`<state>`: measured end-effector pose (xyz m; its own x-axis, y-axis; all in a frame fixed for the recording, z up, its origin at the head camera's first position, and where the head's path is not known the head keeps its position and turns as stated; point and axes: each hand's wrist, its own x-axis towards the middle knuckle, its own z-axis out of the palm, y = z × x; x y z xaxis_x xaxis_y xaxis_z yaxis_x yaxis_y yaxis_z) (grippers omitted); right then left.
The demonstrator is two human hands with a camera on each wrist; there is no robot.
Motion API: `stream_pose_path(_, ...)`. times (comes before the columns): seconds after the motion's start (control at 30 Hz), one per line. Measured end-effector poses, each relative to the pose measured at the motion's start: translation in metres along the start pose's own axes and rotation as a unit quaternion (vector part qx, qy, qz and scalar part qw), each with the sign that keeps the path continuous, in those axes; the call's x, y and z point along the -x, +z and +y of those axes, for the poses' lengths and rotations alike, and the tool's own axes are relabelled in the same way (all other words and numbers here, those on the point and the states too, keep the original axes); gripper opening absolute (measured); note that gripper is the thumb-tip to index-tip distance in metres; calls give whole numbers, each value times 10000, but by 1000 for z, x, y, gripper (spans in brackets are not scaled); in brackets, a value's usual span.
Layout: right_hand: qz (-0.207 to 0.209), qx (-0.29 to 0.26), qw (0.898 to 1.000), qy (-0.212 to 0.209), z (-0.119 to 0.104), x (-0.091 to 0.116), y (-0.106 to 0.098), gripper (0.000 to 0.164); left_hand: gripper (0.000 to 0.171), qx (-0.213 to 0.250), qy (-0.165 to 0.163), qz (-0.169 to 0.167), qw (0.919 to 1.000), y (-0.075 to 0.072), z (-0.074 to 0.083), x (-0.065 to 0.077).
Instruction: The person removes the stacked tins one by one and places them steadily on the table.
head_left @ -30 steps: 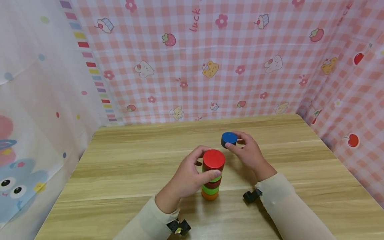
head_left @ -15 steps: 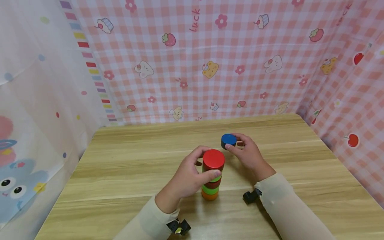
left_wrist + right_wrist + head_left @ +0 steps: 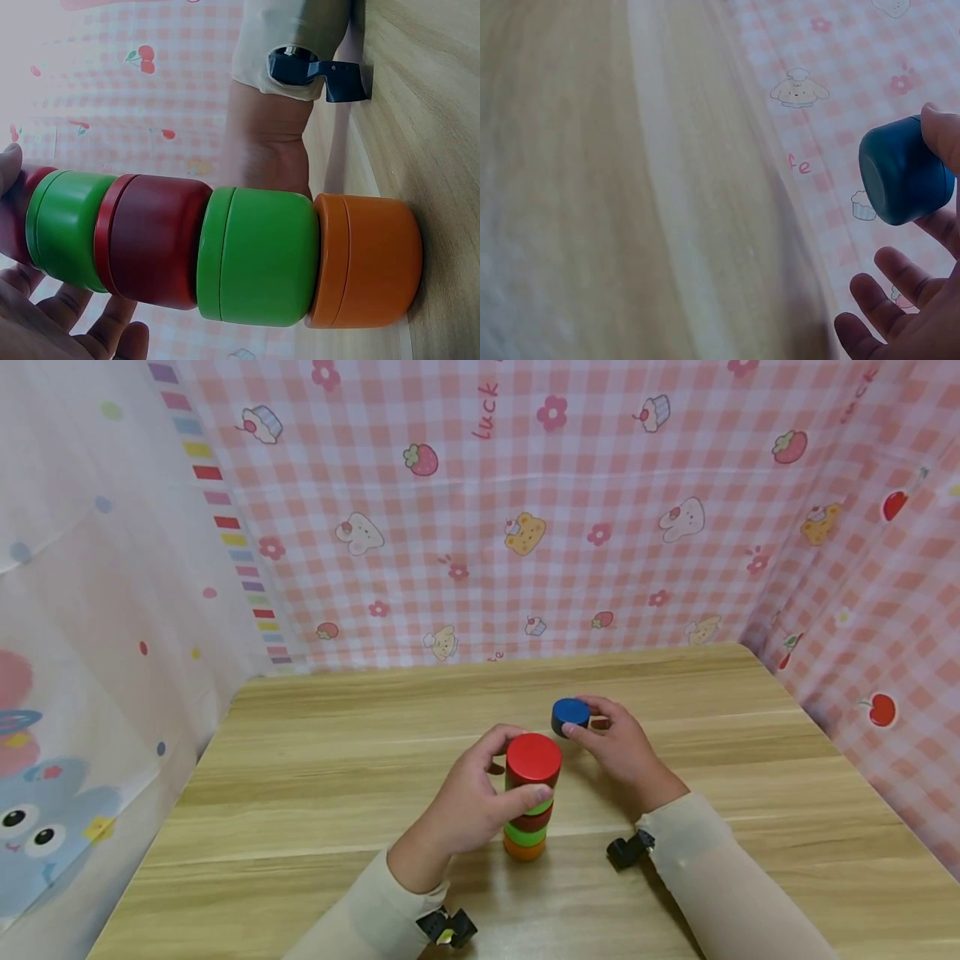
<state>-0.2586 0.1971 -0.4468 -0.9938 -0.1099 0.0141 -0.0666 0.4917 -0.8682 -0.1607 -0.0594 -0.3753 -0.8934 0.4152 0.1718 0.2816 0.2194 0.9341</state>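
A column of small lidded jars stands upright on the table: an orange jar (image 3: 375, 262) at the bottom, then a green jar (image 3: 262, 255), a dark red jar (image 3: 154, 240), another green jar (image 3: 71, 225) and a red-lidded jar (image 3: 534, 758) on top. My left hand (image 3: 465, 802) grips the column near its top, thumb on the near side, fingers behind. Beyond the column and to its right, my right hand (image 3: 626, 747) pinches a blue jar (image 3: 572, 712) between thumb and index finger. In the right wrist view, the blue jar is clear of the table and the other fingers are spread.
The wood-grain table (image 3: 315, 777) reaches back to a pink checked cloth (image 3: 450, 568). A white patterned cloth (image 3: 75, 610) hangs on the left. Small black devices sit on both sleeves, the right one (image 3: 628, 850) close above the tabletop.
My right hand has brought the blue jar slightly lower in the head view, nearer to the column. My left hand and the column look unmoved.
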Motion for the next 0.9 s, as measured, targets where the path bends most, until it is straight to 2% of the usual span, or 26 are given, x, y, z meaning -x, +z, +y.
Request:
stream_pose_path(0.57,-306,89,9992,247,7,-2,0,65,45,-10,-2,-30,10000,-1,-1,-1)
stream_pose_path(0.9,-307,277,9988,245,12,-5,3,62,46,-16,6,-15,10000,-1,-2,-1)
